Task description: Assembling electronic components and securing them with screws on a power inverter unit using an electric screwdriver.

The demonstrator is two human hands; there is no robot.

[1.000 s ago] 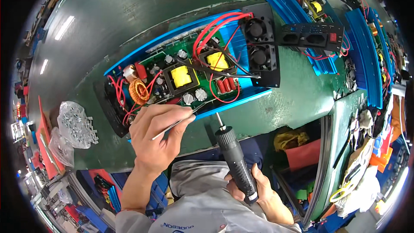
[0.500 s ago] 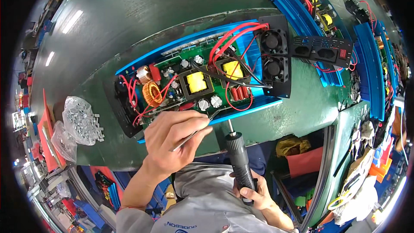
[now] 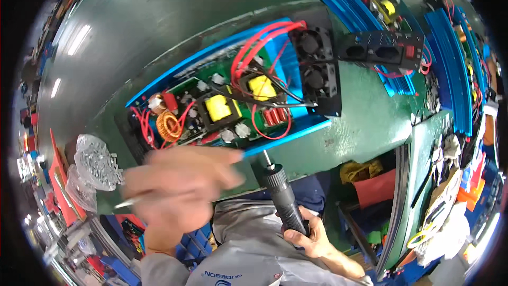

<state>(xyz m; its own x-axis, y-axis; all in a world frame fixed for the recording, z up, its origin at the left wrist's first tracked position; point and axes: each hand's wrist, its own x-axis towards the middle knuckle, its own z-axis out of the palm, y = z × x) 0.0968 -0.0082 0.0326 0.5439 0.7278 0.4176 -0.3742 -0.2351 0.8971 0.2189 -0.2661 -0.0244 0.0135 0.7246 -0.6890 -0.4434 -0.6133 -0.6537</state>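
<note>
Since the earlier frames the left hand (image 3: 177,193) has swung away from the near edge of the circuit board toward the person's left and is now smeared by motion blur; the electric screwdriver (image 3: 283,198) has stayed close to where it was. A thin silver tool, probably tweezers (image 3: 127,203), pokes out of the left hand's lower left side, so the fingers seem closed around it, but the blur hides the exact grip. The right hand (image 3: 312,235) is wrapped firmly around the lower part of the black screwdriver's body, its bit pointing up at the near blue rail of the open power unit (image 3: 238,106).

That unit lies on the green workbench (image 3: 365,122) straight ahead of the person: a blue aluminium case holding a green circuit board with yellow-topped transformers, a copper toroid coil (image 3: 169,126), red wires and two black fans (image 3: 316,71) at its right end. A black socket panel (image 3: 381,50) lies just beyond the fans. A clear bag of small metal parts (image 3: 95,161) sits on the bench left of the left hand. More blue cases are stacked at the far right.
</note>
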